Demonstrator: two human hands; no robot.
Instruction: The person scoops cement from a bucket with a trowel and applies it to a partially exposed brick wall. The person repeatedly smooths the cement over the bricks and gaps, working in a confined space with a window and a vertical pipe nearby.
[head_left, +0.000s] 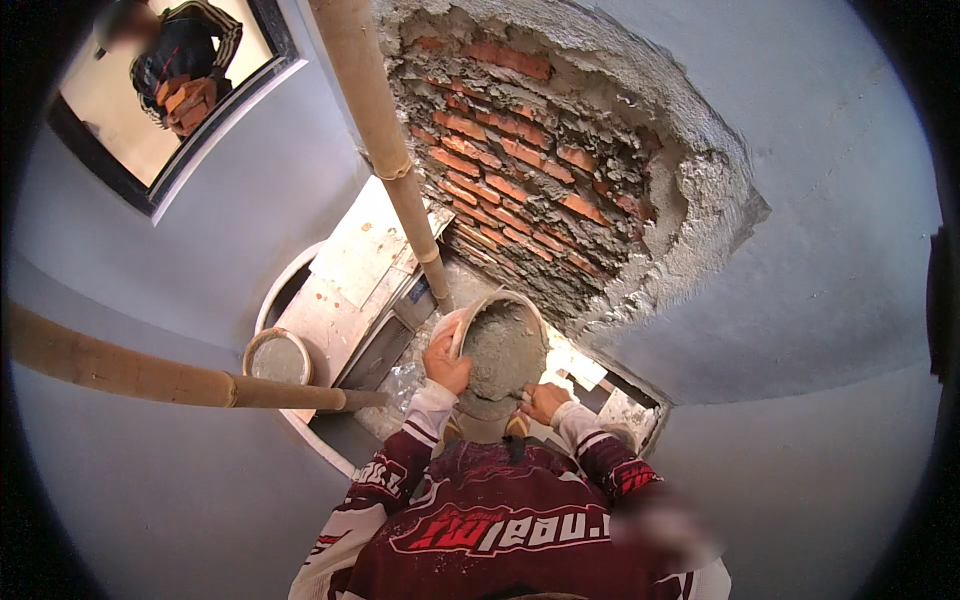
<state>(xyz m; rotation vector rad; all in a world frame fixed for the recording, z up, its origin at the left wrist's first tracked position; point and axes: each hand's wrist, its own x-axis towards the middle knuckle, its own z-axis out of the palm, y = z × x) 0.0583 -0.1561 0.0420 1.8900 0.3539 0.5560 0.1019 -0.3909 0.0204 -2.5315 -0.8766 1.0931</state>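
Below me a bucket (543, 324) is tipped up in front of my body, with wet grey cement mortar (506, 345) inside. My left hand (447, 366) is closed on its left rim, thumb over the edge. At the lower right of the rim, my right hand (545, 402) is wrapped round the handle of a trowel; its blade is mostly hidden in the mortar. Ahead, a wall patch of exposed red brick (510, 160) carries rough grey mortar in its joints, with broken plaster round it.
Bamboo poles (365, 95) (130, 365) cross the space ahead and at left. A small round container (279, 358) stands beside pale boards (362, 245). Through a dark-framed window opening (120, 180), another person (185, 60) holds several bricks. Grey plastered walls close in both sides.
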